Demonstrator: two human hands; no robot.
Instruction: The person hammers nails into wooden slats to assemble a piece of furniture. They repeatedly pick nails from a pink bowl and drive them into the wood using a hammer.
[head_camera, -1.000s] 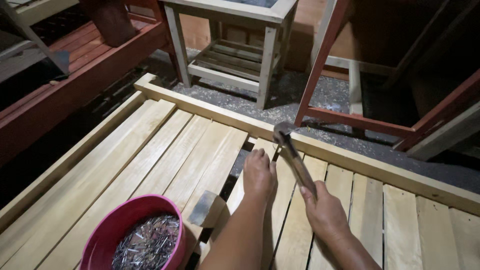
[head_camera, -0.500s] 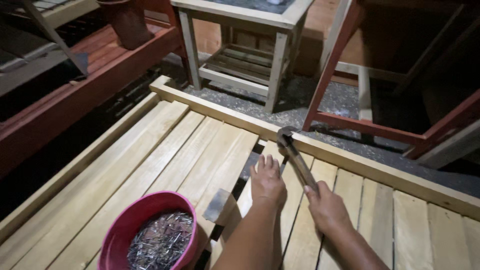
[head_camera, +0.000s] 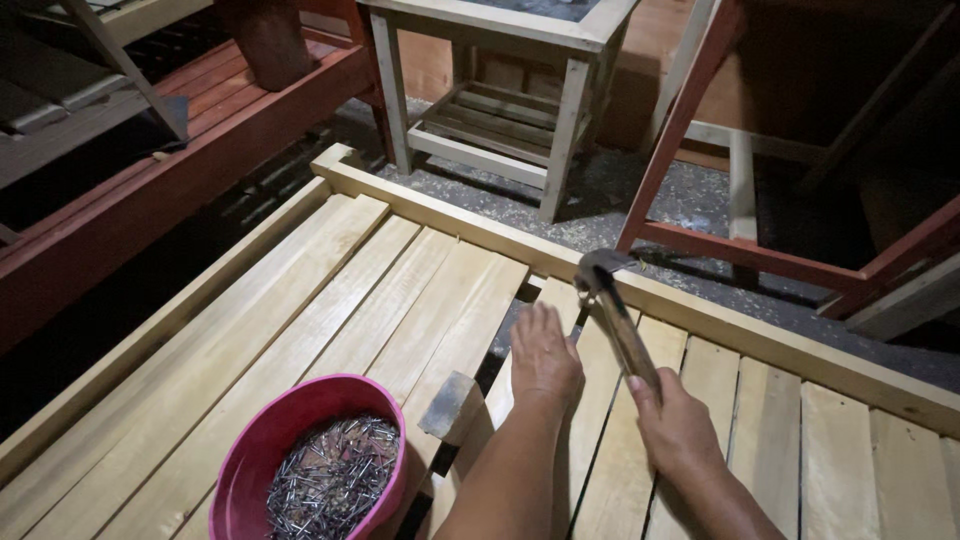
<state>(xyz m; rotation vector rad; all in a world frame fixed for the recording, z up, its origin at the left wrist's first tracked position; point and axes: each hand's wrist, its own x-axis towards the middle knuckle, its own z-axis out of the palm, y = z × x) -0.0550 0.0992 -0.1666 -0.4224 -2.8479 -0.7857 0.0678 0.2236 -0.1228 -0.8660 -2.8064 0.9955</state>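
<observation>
Two hands over pale slatted wooden frame (head_camera: 330, 290), near its far rail, towards the right. Pink bowl of nails (head_camera: 320, 470) at near edge, left of both arms; small wooden block (head_camera: 452, 405) just beside bowl, at a gap between slats. Right hand (head_camera: 680, 430) wrapped tight round hammer (head_camera: 618, 318) handle at its lower end, head raised just short of far rail. Left hand (head_camera: 545, 355) flat, fingers pressed on slat; steadying a nail or only the slat: cannot tell. Hammer head beyond and right of left fingertips, close, not touching. Judgement: for a clean strike, keep head square over slat, left fingers well back from landing point, slat held against neighbour.
</observation>
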